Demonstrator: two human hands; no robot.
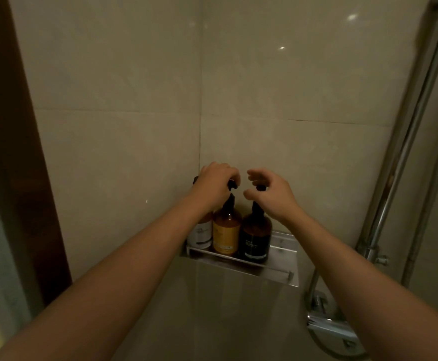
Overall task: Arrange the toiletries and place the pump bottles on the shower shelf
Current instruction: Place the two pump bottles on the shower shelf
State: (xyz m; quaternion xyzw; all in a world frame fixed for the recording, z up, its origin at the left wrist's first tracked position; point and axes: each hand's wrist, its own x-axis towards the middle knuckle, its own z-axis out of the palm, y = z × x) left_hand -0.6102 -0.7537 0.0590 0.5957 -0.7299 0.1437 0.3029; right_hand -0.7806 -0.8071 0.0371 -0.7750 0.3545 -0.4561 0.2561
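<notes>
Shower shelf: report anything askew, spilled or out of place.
Nothing stands out. The white-labelled bottle, yellow-labelled amber bottle and black-labelled dark bottle stand upright, side by side on the metal shelf; no spill shows.

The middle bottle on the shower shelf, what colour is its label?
Yellow, on the middle bottle, an amber one with a black pump; seen in the head view.

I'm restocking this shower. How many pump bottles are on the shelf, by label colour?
White label: 1, white-label bottle
Yellow label: 1, yellow-label bottle
Black label: 1, black-label bottle
Total: 3, all standing on the shelf
</notes>
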